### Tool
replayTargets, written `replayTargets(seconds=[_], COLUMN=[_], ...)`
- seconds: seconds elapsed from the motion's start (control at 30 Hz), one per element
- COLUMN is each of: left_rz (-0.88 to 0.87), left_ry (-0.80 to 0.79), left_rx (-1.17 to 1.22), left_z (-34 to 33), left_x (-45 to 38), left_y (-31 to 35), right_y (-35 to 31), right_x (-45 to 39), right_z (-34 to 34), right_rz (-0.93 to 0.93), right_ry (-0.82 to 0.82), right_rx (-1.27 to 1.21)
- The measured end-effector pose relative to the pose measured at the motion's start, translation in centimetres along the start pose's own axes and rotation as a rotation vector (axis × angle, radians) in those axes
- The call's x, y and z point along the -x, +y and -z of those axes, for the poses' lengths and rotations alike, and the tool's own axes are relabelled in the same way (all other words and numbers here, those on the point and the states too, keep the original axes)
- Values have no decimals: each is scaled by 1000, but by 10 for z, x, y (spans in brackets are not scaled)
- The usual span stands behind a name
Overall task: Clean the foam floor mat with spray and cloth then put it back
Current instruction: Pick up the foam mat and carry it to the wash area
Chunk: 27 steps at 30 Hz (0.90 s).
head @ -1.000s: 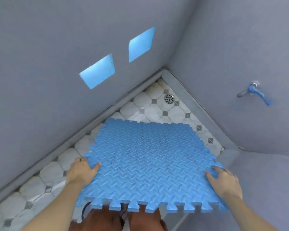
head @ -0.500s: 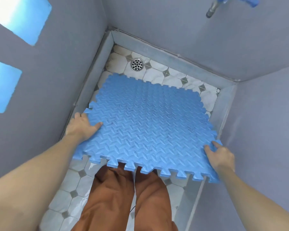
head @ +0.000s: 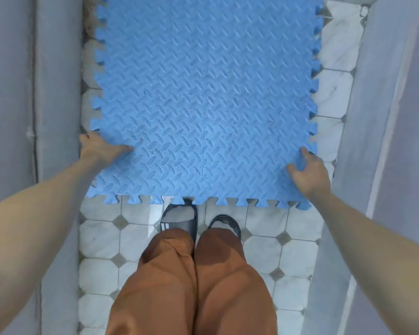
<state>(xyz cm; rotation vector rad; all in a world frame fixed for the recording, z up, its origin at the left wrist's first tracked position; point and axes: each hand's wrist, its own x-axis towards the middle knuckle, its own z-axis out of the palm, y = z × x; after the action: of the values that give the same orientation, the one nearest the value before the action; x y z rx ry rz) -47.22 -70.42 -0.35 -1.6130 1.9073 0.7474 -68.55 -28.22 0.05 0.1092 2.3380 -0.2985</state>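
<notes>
A blue foam mat fills most of a narrow tiled floor between two grey walls. Only thin floor strips remain beside it; open tiles lie nearer the person's feet.

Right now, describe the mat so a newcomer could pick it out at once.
Look at the narrow strip of white tiled floor between the grey walls. Covering its far part lies the mat, with both hands gripping its near corners. It is the only blue thing there, ridged on top, with toothed puzzle edges.
</notes>
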Motion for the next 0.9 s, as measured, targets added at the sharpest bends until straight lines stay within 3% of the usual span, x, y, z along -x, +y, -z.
replayTargets(seconds=[0.27, 0.43, 0.7, 0.8, 0.9], left_rz=[-56, -306, -545, -666, -825], left_ry=[-28, -51, -33, 136, 441], left_rx=[-13, -252, -284, -241, -82], left_z=[-52, -13, 170, 266, 364], left_x=[-34, 5, 149, 219, 279], left_y=[-10, 23, 124, 171, 218], right_y=[6, -32, -168, -227, -295], right_x=[-45, -9, 133, 194, 263], right_z=[-45, -12, 175, 272, 383], right_rz=[-73, -67, 78, 189, 321], right_ry=[-57, -120, -11, 124, 306], right_rx=[31, 139, 118, -6, -210])
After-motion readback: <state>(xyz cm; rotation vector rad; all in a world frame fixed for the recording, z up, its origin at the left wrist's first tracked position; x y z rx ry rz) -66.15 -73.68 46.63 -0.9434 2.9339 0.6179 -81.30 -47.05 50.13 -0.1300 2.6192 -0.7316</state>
